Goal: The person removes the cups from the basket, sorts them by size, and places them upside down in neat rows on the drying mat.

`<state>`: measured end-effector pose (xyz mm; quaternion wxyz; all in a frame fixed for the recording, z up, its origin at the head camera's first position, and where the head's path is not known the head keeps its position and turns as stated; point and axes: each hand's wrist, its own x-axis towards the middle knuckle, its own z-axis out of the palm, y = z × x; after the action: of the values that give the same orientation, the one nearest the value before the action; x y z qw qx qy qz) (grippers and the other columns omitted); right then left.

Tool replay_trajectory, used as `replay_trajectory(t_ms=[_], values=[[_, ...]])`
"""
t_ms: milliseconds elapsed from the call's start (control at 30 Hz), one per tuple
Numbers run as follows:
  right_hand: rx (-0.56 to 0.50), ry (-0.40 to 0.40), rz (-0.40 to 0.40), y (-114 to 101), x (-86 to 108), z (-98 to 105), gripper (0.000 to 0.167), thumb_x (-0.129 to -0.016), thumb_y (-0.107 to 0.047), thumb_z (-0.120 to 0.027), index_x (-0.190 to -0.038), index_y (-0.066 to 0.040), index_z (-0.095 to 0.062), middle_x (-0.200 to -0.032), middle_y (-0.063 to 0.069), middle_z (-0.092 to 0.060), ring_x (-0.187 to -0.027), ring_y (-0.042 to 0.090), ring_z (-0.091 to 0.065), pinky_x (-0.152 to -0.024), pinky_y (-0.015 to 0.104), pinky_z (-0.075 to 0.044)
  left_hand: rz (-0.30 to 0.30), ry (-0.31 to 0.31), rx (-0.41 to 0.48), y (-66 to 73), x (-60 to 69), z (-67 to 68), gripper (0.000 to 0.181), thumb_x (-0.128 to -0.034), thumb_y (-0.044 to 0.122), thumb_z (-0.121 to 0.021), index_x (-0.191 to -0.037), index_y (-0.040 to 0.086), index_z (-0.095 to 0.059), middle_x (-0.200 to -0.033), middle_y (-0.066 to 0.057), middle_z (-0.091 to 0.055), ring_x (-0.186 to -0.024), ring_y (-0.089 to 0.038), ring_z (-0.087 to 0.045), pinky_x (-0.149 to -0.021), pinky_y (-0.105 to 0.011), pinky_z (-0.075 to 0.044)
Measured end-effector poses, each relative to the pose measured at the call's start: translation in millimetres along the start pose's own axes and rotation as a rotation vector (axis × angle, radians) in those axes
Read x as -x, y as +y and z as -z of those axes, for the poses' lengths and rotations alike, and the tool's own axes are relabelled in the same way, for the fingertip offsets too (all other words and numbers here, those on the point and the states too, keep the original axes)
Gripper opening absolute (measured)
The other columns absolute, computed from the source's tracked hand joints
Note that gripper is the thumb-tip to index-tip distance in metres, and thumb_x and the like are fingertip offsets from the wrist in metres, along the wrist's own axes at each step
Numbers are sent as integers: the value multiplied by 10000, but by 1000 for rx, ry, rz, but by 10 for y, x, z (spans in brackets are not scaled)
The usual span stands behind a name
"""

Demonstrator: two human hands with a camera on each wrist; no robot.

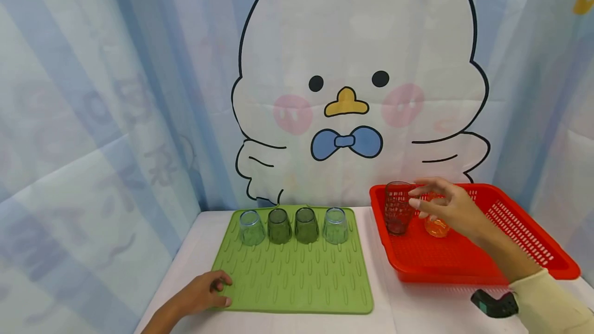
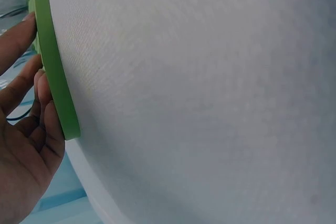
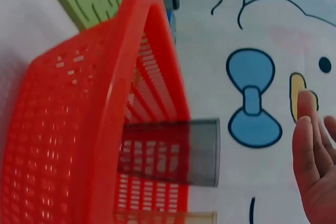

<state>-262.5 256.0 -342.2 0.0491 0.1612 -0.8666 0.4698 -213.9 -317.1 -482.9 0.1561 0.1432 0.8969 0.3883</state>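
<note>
Cream sleeve (image 1: 552,300) nearest; right hand (image 1: 447,207), fingers parted, hovers beside the tall glass (image 1: 397,220) inside the red basket (image 1: 459,262), orange glass (image 1: 437,227) close. Relaxed left hand (image 1: 201,293) touches the green mat (image 1: 297,282)'s edge, four short glasses (image 1: 279,228) behind; white table (image 1: 377,259) divides mat and basket.

A plain, pale cream sleeve (image 1: 552,300), lightly creased, ends partway along the right forearm (image 1: 498,251). At its edge sits a small, black, curved device (image 1: 495,305) with a dark green patch. The visible left forearm (image 1: 163,316), the left hand (image 1: 204,291) and the right hand (image 1: 446,206) are bare.
</note>
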Motion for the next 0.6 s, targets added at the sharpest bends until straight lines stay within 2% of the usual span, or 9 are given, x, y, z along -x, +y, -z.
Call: replay_trajectory(t_ms=[167, 233, 300, 333, 367, 467, 533, 567, 600], values=[[36, 154, -1, 285, -130, 307, 404, -995, -330, -639, -1357, -204, -512, -1081, -193, -603, -835, 49, -687, -698, 249, -563, 0, 0, -10, 0, -2, 3, 353, -859, 199, -792, -1115, 11, -638, -886, -50, -527, -765, -171, -483, -646, -272, -404], [57, 221, -18, 400, -158, 395, 405, -988, -340, -647, -1344, -199, -515, -1072, -217, -586, -852, -46, -629, -680, 207, -540, -3, 0, -11, 4, -3, 3, 355, -858, 198, -793, -1113, 6, -636, -887, -51, -529, -763, -165, -483, -645, -268, -407], [92, 270, -48, 500, -179, 453, 488, -977, -370, -656, -1376, -134, -503, -1138, -106, -618, -884, -78, -578, -675, 162, -518, 2, 0, -8, 6, -5, 1, 355, -857, 196, -794, -1113, 6, -636, -888, -53, -529, -764, -164, -483, -646, -268, -408], [116, 279, -70, 544, -188, 477, 569, -972, -392, -657, -1413, -83, -474, -1196, -32, -624, -933, -32, -578, -677, 153, -509, 4, 1, -7, 9, -5, -1, 357, -856, 195, -795, -1112, 5, -636, -890, -53, -530, -765, -165, -482, -647, -269, -408], [134, 274, -95, 584, -200, 500, 663, -970, -413, -653, -1453, -24, -421, -1273, 70, -609, -1002, 39, -588, -718, 196, -530, 5, 4, -10, 8, -5, -2, 356, -855, 195, -796, -1111, 6, -636, -889, -54, -531, -765, -166, -482, -647, -268, -408], [172, 218, -172, 677, -227, 561, 883, -959, -470, -644, -1531, 71, -245, -1467, 343, -408, -1209, 375, -525, -885, 443, -552, 11, 8, -14, 8, -1, -3, 353, -854, 195, -797, -1110, 12, -638, -889, -52, -531, -767, -173, -483, -647, -269, -407], [184, 149, -228, 727, -241, 602, 1000, -954, -503, -635, -1552, 98, -105, -1524, 412, -254, -1299, 576, -352, -958, 651, -455, 10, 9, -16, 7, -1, -2, 353, -855, 196, -798, -1110, 12, -638, -889, -50, -531, -767, -176, -483, -647, -271, -407], [190, 115, -253, 752, -248, 621, 1040, -952, -512, -631, -1550, 109, -50, -1530, 435, -196, -1321, 617, -297, -969, 729, -385, 10, 8, -16, 8, -1, -2, 353, -855, 197, -798, -1111, 13, -639, -889, -50, -532, -768, -177, -484, -647, -270, -407], [199, 85, -272, 772, -254, 635, 1072, -947, -517, -634, -1545, 118, -12, -1530, 450, -159, -1328, 641, -263, -991, 749, -350, 8, 8, -18, 7, -3, -1, 353, -855, 198, -798, -1111, 14, -639, -889, -49, -533, -768, -178, -485, -646, -270, -408]])
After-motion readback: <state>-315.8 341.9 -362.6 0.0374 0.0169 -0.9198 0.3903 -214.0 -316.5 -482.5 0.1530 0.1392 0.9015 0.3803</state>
